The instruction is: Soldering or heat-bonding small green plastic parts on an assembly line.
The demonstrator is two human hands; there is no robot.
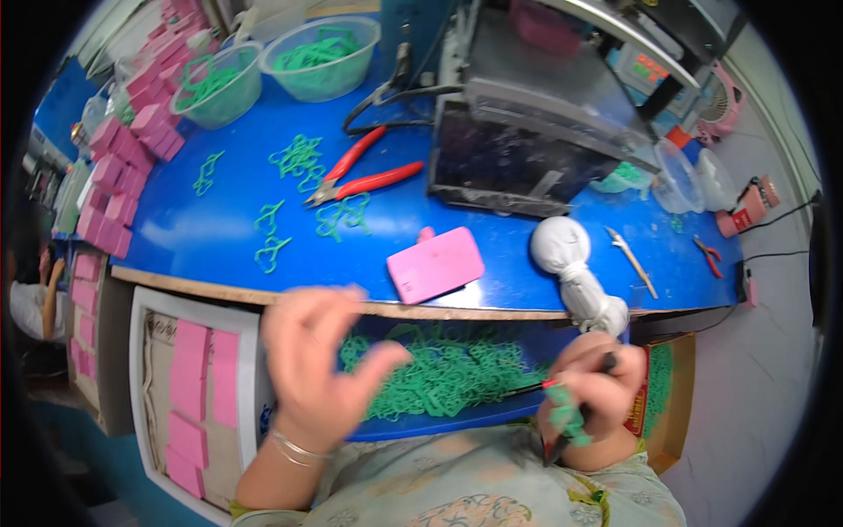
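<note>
1. The left hand (pixel 316 369) is spread, its thumb apart from its fingers, over the left end of the tray; the right hand (pixel 601 386) curls round a slim dark tool (pixel 608 361), with a green piece (pixel 568 420) against its fingers.
2. The largest thing is one blue table (pixel 176 250); its pale wooden front edge bends across the view, and both hands are on the person's side of it. Room to move lies along the left front of the surface, between that edge and the loose pieces.
3. One dark box (pixel 518 158) stands at the back, right of centre, closing off the space behind it.
4. One white-framed drawer (pixel 250 351) sits left of the left hand, holding about five pink slabs (pixel 225 378).
5. One blue tray (pixel 413 431) sits below the front edge, heaped with green pieces too tangled to count.
6. Two clear bowls (pixel 334 83) of green pieces stand at the back left.
7. One pink block (pixel 436 265) lies near the front edge, narrowing the room there.
8. Two red-handled pliers (pixel 378 180) show: a large pair behind the block, a small one far right.
</note>
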